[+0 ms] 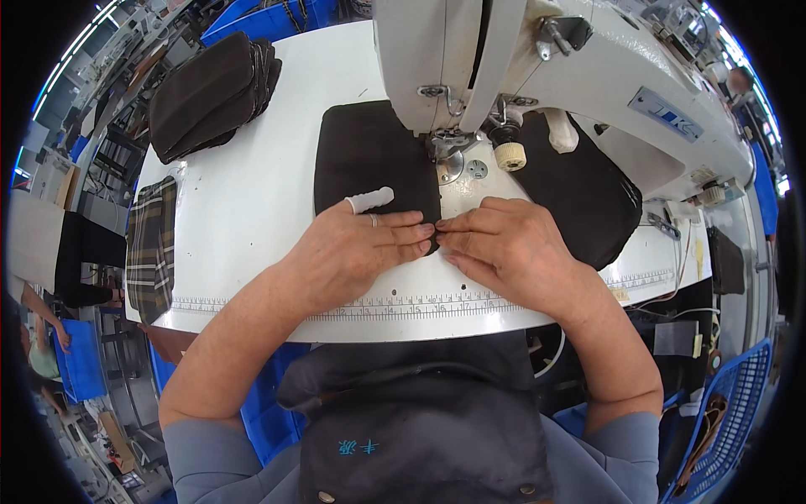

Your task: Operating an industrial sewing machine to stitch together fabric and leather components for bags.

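A dark brown fabric piece [369, 160] with rounded corners lies flat on the white sewing table, its right edge beside the machine's presser foot [449, 164]. My left hand [348, 248] rests palm down on its near part, fingers stretched out flat; a white finger cover is on one finger and a ring on another. From the right, my right hand [512, 244] meets the same edge with bent fingers, the fingertips closed at the fabric and almost touching the left ones. What lies under the fingertips is hidden.
The sewing machine [621, 67] stands over the table's far right. Beneath its arm sits a stack of dark pieces [579, 197]; another dark stack [210, 97] lies far left. Plaid cloth [151, 248] hangs at the left edge. A measuring tape [403, 309] runs along the front.
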Available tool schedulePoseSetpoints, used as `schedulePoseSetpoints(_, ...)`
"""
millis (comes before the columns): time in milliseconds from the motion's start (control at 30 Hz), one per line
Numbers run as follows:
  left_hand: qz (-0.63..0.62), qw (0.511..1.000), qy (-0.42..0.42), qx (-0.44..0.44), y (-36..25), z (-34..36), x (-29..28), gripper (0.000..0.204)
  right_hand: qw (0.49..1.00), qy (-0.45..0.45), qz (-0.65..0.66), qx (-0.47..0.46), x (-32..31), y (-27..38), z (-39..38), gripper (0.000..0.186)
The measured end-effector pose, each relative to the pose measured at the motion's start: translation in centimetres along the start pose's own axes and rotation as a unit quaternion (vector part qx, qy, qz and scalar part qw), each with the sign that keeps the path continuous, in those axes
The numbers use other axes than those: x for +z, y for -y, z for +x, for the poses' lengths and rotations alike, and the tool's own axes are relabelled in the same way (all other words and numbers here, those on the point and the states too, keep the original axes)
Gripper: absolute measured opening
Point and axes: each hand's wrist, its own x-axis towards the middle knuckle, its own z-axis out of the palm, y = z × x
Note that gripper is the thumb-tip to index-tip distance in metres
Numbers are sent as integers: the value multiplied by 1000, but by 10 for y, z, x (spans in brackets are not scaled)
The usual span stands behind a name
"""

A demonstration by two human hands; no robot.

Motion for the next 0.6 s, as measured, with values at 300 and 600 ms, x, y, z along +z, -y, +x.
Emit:
schedulePoseSetpoints(300,7,1000,-22,-5,36,20,6,41,999,-15,-39,15,5,-20,19,15)
schedulePoseSetpoints(600,73,997,-8,0,60,39,2,32,987,-4,-131,91,18,-30,18,33)
